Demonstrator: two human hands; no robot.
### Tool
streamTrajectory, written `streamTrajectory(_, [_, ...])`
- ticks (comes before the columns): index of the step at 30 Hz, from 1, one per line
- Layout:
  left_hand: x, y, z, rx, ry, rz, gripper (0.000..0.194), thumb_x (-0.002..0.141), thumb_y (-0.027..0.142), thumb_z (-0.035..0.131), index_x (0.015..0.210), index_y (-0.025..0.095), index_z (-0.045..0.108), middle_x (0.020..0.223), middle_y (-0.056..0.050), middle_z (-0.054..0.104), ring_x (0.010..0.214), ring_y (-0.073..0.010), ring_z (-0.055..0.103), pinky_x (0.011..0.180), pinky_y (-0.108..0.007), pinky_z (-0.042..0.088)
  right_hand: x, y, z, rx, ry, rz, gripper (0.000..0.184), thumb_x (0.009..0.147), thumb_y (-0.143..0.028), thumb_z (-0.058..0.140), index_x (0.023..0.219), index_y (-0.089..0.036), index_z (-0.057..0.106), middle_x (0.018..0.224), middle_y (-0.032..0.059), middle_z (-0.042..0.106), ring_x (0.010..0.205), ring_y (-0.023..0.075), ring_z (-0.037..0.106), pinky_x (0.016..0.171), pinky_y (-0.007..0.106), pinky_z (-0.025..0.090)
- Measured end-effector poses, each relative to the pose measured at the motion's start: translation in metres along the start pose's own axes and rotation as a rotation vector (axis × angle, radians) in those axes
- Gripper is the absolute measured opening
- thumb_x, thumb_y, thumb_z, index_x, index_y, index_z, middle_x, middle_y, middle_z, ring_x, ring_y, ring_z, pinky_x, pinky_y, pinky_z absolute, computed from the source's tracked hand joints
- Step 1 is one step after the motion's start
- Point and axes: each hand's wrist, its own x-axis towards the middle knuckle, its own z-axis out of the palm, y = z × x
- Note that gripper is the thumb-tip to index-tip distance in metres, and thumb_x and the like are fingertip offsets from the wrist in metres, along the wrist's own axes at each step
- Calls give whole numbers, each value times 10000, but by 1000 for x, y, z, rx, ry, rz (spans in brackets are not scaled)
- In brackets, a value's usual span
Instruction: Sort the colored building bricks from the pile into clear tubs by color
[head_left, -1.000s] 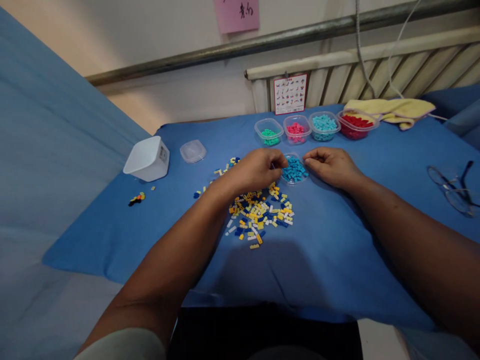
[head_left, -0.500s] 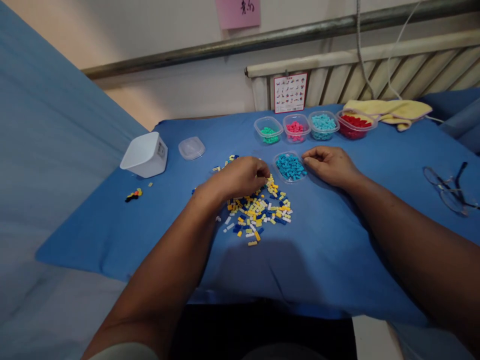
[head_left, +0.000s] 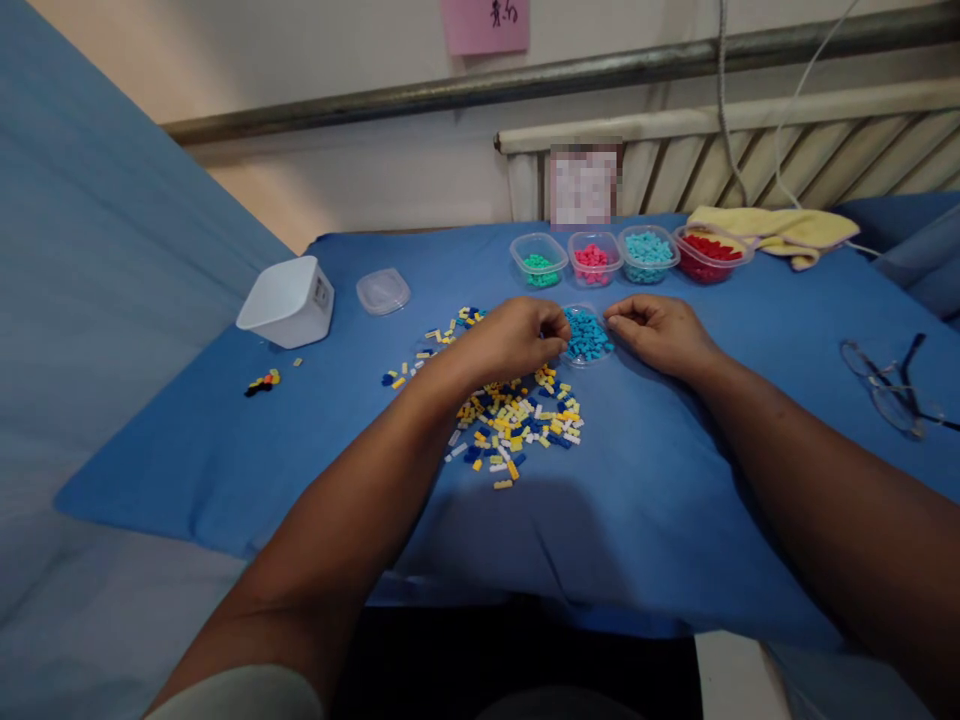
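Observation:
A clear plastic tub [head_left: 577, 361] of teal-blue building bricks [head_left: 589, 338] sits on the blue cloth between my two hands. My left hand [head_left: 521, 340] is at the tub's left rim, fingers pinched together; whatever they may hold is hidden. At the opposite rim, the thumb and fingertips of my right hand [head_left: 660, 328] close on the tub's edge. Under and in front of my left forearm spreads a loose pile of small yellow, white and dark blue bricks [head_left: 517, 418].
Behind stand tubs of green [head_left: 538, 270], pink [head_left: 592, 262], light blue [head_left: 646, 250] and red bricks [head_left: 709, 250], beside a yellow cloth [head_left: 795, 235]. A white box [head_left: 289, 305], a clear lid [head_left: 383, 291] and a few bricks [head_left: 262, 382] lie left; eyeglasses [head_left: 892, 395] lie right.
My left hand has moved right, from over the brick pile to the left rim of the teal brick tub, fingers still pinched. My right hand has stayed at the tub's right rim.

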Motion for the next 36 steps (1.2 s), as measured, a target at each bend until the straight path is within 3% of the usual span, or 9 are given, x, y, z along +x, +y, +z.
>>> streamTrajectory(5, [38, -4, 33, -99, 59, 63, 113, 946, 96, 705, 975, 161, 793, 939, -25, 805, 833, -168, 697, 787, -323, 509, 0, 4, -1, 24, -9, -10, 253, 946, -359, 746, 1095, -240, 913, 1054, 76, 910, 911, 280, 823, 873, 423, 662])
streamTrajectory(9, [44, -3, 36, -102, 53, 85, 162, 960, 103, 713, 1061, 159, 827, 1013, -39, 835, 903, -180, 737, 863, -333, 551, 0, 4, -2, 38, -15, -8, 248, 947, -353, 741, 1087, -238, 911, 1054, 74, 910, 916, 284, 827, 872, 422, 669])
streamTrajectory(14, [26, -19, -11, -103, 273, 24, 171, 972, 156, 713, 1084, 134, 841, 1070, -75, 841, 964, -190, 747, 996, -358, 594, -2, 1, -2, 11, -13, 15, 230, 953, -380, 760, 1076, -264, 915, 1031, 65, 901, 902, 288, 821, 876, 432, 677])
streamTrajectory(18, [0, -55, -59, -45, 462, -93, 205, 955, 243, 729, 1087, 143, 850, 1020, -71, 825, 915, -189, 724, 943, -345, 612, -4, 3, -2, -6, -2, 36, 218, 940, -390, 772, 1066, -284, 914, 1014, 57, 895, 899, 291, 818, 884, 441, 680])
streamTrajectory(21, [-22, -83, -77, 1, 555, -196, 223, 946, 263, 719, 1087, 151, 849, 1036, -84, 838, 902, -198, 720, 899, -344, 623, -5, 6, -2, -9, -3, 35, 214, 931, -408, 782, 1058, -293, 912, 1033, 58, 898, 917, 302, 821, 885, 456, 684])
streamTrajectory(25, [-41, -104, -71, 173, 473, -311, 305, 995, 255, 674, 1192, 148, 881, 1145, -114, 866, 1010, -235, 766, 987, -363, 618, -6, 6, -4, -13, -9, 34, 222, 933, -413, 789, 1071, -290, 912, 1081, 70, 904, 952, 315, 827, 903, 480, 691])
streamTrajectory(29, [-43, -105, -56, 448, 291, -300, 403, 1043, 224, 629, 1344, 161, 889, 1373, -158, 843, 1252, -297, 775, 1120, -397, 578, -7, 4, -6, -62, 3, 54, 182, 937, -388, 816, 1058, -291, 910, 1078, 82, 898, 954, 319, 821, 918, 492, 694])
streamTrajectory(32, [-39, -100, -50, 547, 189, -307, 396, 1069, 248, 617, 1344, 181, 894, 1402, -151, 836, 1279, -322, 771, 1089, -413, 576, -8, 2, -6, -70, 2, 73, 176, 945, -367, 823, 1073, -287, 914, 1093, 85, 899, 979, 324, 825, 942, 496, 692])
streamTrajectory(36, [-36, -95, -47, 660, 156, -375, 365, 1074, 259, 613, 1292, 203, 900, 1369, -145, 844, 1246, -345, 779, 967, -421, 573, -9, 2, -5, -57, 4, 77, 175, 949, -352, 821, 1074, -279, 920, 1111, 78, 904, 1007, 318, 831, 937, 473, 693])
